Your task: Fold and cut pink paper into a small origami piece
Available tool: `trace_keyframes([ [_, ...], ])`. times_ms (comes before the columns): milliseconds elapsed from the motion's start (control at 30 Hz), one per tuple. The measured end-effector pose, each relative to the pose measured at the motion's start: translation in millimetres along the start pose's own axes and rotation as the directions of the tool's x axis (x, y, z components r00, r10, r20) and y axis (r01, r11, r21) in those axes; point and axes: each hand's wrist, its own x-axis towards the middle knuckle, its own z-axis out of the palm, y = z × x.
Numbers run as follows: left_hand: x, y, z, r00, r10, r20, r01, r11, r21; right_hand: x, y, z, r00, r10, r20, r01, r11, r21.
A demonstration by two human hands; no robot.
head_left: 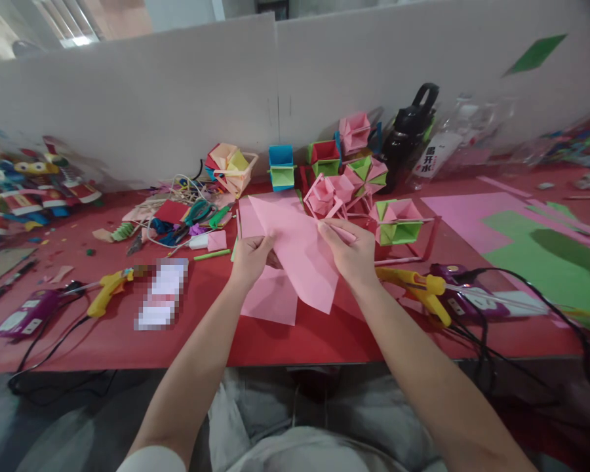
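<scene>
A pink sheet of paper point(299, 249) is held up above the table, tilted, between my two hands. My left hand point(252, 257) pinches its left edge, thumb on top and fingers partly hidden underneath. On the right edge, my right hand point(347, 248) grips with thumb and fingers closed. Beneath lies another pink paper point(270, 298) flat on the red tabletop point(324, 337). Just beyond my hands stand folded paper boxes, among them a pink and green box point(398, 223) and a blue and green box point(281, 167).
Yellow glue guns lie at the left point(111, 292) and right point(417, 285), with trailing black cords. A phone point(163, 293) is left of my hands. Behind it sits a pile of scraps and scissors point(199, 213). A black bottle point(406, 141) stands by the white partition point(177, 105).
</scene>
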Motion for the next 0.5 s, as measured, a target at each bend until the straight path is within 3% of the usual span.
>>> trace_keyframes([
  [200,-4.4,1.1,2.8,0.987,0.009,0.161,0.007,0.995,-0.098,2.6,5.4,-1.8,0.999,0.006,-0.05,-0.004,0.999,0.032],
  [500,-5.3,0.7,6.1,0.995,-0.025,0.096,0.021,0.999,0.046,2.3,-2.3,0.0,0.997,0.003,-0.076,-0.002,1.0,0.009],
])
